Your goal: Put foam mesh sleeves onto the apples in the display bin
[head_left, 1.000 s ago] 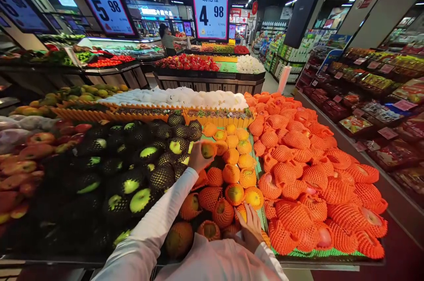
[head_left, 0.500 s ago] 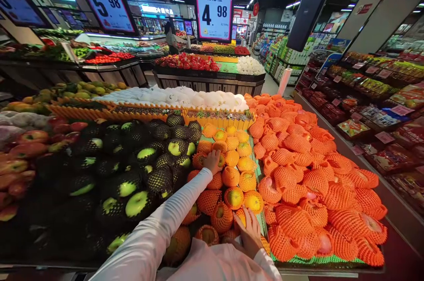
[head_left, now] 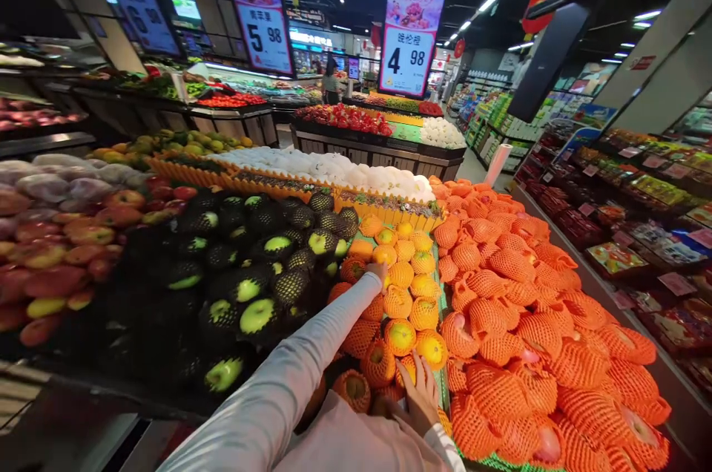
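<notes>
1. The oranges (head_left: 397,301) lie in a band in the middle of the counter (head_left: 119,392), running from near to far and packed so closely that most touch.
2. On the right, a thin strip of green mat (head_left: 443,364) separates them from the fruit in red nets (head_left: 515,309), heaped up to the strip.
3. On the left, the green apples (head_left: 259,316) in black nets come right up to the band, leaving hardly any sideways room.
4. At the far end, a low yellow fence (head_left: 389,212) closes it off, with white-wrapped fruit (head_left: 356,179) behind.
5. The near edge is mostly covered by the person's sleeves and shirt; the freest room is above the fruit.
6. The left hand (head_left: 379,273) reaches over the left side of the band, toward the far part. Its fingers are largely hidden, so I cannot tell whether its grip holds an orange.
7. The right hand (head_left: 421,392) is at the near right of the band, its grip loose, fingers parted and touching an orange.
8. The oranges are round and yellow-orange, in orange foam nets. Some tops show bare skin, bright near the right hand; those at the near left look darker and browner.
</notes>
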Available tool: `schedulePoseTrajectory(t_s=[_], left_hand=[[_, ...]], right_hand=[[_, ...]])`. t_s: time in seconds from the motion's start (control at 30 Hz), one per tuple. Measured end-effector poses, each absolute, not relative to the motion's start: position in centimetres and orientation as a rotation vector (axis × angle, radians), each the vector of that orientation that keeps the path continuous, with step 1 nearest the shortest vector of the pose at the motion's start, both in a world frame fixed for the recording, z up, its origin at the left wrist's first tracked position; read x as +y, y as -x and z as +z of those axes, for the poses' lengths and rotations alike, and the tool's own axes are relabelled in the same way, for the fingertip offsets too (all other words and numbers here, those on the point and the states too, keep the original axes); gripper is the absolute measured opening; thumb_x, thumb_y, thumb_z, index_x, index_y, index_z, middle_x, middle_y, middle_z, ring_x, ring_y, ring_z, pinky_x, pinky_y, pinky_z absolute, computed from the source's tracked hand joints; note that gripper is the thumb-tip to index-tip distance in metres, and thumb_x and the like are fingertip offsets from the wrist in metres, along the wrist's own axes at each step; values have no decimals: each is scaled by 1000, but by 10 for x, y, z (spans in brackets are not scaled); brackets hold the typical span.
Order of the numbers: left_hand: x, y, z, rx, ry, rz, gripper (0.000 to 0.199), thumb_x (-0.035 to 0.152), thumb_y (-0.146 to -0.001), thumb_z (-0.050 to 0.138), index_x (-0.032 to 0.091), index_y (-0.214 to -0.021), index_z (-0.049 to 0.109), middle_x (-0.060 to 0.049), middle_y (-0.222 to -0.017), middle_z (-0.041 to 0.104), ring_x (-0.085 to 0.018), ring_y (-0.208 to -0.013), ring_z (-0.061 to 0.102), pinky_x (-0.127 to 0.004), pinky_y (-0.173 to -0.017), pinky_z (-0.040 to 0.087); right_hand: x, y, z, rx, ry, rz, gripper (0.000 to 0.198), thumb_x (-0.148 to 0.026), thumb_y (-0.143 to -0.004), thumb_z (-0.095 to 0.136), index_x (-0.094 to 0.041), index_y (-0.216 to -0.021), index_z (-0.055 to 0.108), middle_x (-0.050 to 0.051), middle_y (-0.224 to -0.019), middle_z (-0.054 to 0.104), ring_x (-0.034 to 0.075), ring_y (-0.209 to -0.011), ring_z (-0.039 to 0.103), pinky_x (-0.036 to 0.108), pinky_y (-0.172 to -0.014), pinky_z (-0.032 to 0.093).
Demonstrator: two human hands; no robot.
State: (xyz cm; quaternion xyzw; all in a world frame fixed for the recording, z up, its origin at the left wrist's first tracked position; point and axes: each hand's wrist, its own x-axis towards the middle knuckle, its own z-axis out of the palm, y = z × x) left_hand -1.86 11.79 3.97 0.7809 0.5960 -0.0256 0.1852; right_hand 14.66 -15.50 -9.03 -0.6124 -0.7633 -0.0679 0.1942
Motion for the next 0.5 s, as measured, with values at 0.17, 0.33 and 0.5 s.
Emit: schedulePoseTrajectory(t_s=[0.17,0.33,0.5], left_hand=[[50,75,52,1633,-2201,105,97,53,-84,66,6,-156,20,-29,-158,31,-35,-148,33,-45,-117,36],[-106,180,21,1829,-2273,912,64,40,-98,46,22,-155,25,-14,-163,29,-28,-151,28,-48,-122,32],[-272,250,-51,2670,-1709,922,51,36,-96,44,15,-143,42,-18,-151,45,-32,-142,39,-56,-117,36]], right_hand=[[-151,-150,-85,-2131,1602,-282,70,-56,-94,35,-41,-157,8,18,-140,57,47,-124,58,62,-82,53],[-149,-155,-88,-2212,1524,-315,73,-56,-93,36,-36,-158,10,21,-140,56,47,-123,58,60,-80,54],[-153,-150,-80,-2175,1591,-205,81,-51,-91,45,-29,-160,7,22,-152,41,51,-131,49,65,-92,49]])
